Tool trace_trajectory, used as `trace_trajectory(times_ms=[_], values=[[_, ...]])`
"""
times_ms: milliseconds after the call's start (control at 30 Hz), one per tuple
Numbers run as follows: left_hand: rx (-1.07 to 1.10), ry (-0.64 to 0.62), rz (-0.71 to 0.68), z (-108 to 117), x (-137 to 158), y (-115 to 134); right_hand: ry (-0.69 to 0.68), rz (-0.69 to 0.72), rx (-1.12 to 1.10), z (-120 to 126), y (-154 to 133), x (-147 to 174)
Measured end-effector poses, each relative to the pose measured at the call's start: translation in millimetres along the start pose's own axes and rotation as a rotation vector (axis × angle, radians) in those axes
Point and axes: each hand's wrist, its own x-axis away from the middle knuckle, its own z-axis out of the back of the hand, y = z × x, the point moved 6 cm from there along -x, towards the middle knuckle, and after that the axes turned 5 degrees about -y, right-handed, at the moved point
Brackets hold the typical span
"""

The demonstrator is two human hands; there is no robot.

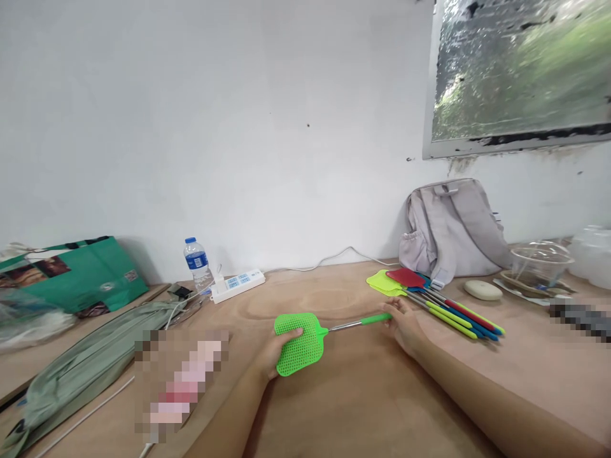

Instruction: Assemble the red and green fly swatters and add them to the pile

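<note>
A green fly swatter (311,343) with a metal shaft and a green grip is held level over the wooden table. My left hand (271,353) pinches the perforated head, thumb on top and the fingers hidden beneath it. At the other end, the fingers of my right hand (402,323) are closed around the tip of the grip. Just beyond my right hand lies a bundle of several more fly swatters (449,305) with yellow, red and blue heads, their handles pointing right and toward me.
A grey backpack (453,229) leans on the wall, near a cream oval case (483,291) and a clear plastic bowl (541,261). Leftward are a power strip (237,286), a water bottle (196,261), a grey-green cloth bag (102,356) and a green shopping bag (90,273).
</note>
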Motion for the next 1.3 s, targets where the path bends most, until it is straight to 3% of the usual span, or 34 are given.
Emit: trace_trajectory(times_ms=[67,200,300,367,467,567,700,767,933,1067,1300], values=[[0.033,0.036,0.028,9.8,0.1,1.8,-0.081,0.047,0.164,12.5,-11.0,-4.3],[0.107,-0.028,0.017,17.9,-0.6,3.4,-0.573,0.187,0.791,-5.5,-25.1,9.7],[0.227,-0.202,-0.072,11.4,-0.7,6.6,-0.848,0.365,1.12,-32.9,-29.2,31.6],[0.296,-0.374,-0.169,-0.5,2.1,12.5,-0.911,0.419,1.239,-47.8,-28.6,42.1],[0.3,-0.586,-0.261,-24.6,9.0,16.8,-0.833,0.394,1.208,-61.6,-25.0,50.3],[0.148,-0.619,-0.308,-46.8,12.4,9.8,-0.724,0.279,0.969,-71.7,-14.1,56.7],[-0.246,-0.516,-0.275,-70.3,12.6,-15.0,-0.598,0.045,0.421,-85.1,2.4,63.4],[-0.425,-0.44,-0.257,-78.5,13.8,-23.9,-0.527,-0.002,0.264,-89.2,4.7,64.8],[-0.906,-0.23,-0.363,-85.3,19.5,-18.4,-0.39,-0.114,0.08,-84.6,9.2,60.0],[-1.182,-0.105,-0.309,-69.5,14.6,-13.1,-0.185,-0.239,-0.218,-64.2,18.5,47.5],[-1.372,-0.103,-0.317,-64.0,10.3,-11.1,-0.028,-0.224,-0.289,-40.3,26.0,31.5]])
